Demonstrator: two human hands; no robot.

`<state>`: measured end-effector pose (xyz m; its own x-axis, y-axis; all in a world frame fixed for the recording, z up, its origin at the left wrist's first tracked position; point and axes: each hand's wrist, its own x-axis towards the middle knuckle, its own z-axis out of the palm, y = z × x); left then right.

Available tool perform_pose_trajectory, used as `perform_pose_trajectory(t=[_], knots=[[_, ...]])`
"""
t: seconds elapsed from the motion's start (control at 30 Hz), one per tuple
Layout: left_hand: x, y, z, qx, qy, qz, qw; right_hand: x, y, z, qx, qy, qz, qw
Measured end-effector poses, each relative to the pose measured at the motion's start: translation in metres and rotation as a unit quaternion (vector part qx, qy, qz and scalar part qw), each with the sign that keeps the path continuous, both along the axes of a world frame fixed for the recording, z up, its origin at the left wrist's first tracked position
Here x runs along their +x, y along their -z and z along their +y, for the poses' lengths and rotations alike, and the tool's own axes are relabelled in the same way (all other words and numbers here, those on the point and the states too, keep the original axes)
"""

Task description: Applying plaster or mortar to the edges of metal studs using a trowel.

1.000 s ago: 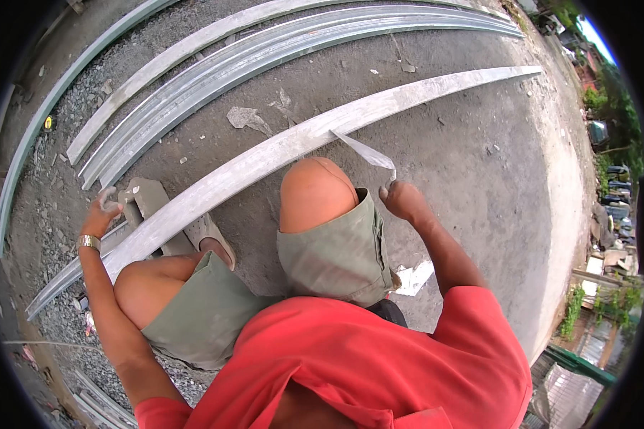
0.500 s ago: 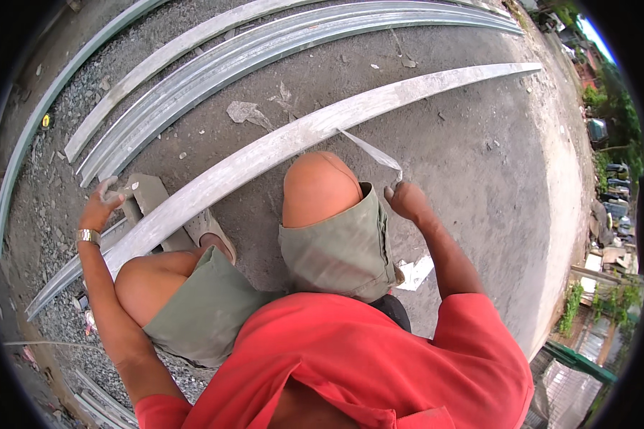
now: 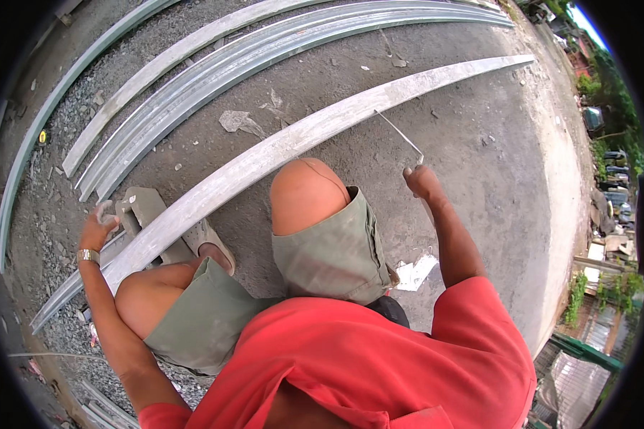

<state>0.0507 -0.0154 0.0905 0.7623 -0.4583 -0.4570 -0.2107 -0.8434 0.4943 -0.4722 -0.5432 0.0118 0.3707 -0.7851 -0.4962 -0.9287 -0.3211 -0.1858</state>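
Note:
A long pale bar (image 3: 293,139), smeared whitish grey, slants from beside my left knee to the far right. Its near end rests over a grey concrete block (image 3: 147,204). My right hand (image 3: 423,183) is closed round the handle of a trowel (image 3: 399,133) with a cranked neck. The blade appears edge-on, its tip at the bar's near edge. My left hand (image 3: 99,223), with a metal watch at the wrist, is beside the block, left of the bar. Its fingers are apart and bent, pale grey at the tips, with no held thing visible.
Several metal channels (image 3: 265,44) lie beyond the bar on gravel and rough ground. A torn pale scrap (image 3: 240,121) lies between them. White paper (image 3: 416,273) is right of my right knee. A yellow round thing (image 3: 43,136) lies far left. Fencing and plants line the right.
My right hand has moved right and slightly up with the trowel, whose tip slid along the bar's edge. The blade has turned from flat to edge-on. My left hand stays beside the block.

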Motion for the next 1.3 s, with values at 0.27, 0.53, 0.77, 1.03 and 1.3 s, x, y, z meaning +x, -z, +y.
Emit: perform_pose_trajectory(t=[0.27,0.53,0.77,1.03,1.3], knots=[[0.004,-0.001,-0.017,-0.037,-0.004,0.015,0.999,0.026,-0.012,0.042,-0.057,-0.083,0.044,0.994],[0.012,0.006,-0.002,-0.003,-0.008,0.007,1.0,0.012,0.007,0.026,-0.051,-0.117,0.009,0.992],[0.009,0.008,0.002,0.007,0.002,-0.009,1.0,0.02,0.003,-0.005,-0.046,0.016,0.004,0.999],[0.005,0.002,0.0,-0.011,-0.054,0.055,0.997,0.011,0.013,0.025,-0.043,0.002,0.026,0.999],[0.008,0.0,0.009,-0.008,-0.03,0.045,0.999,0.014,0.016,0.025,-0.05,-0.066,0.028,0.996]])
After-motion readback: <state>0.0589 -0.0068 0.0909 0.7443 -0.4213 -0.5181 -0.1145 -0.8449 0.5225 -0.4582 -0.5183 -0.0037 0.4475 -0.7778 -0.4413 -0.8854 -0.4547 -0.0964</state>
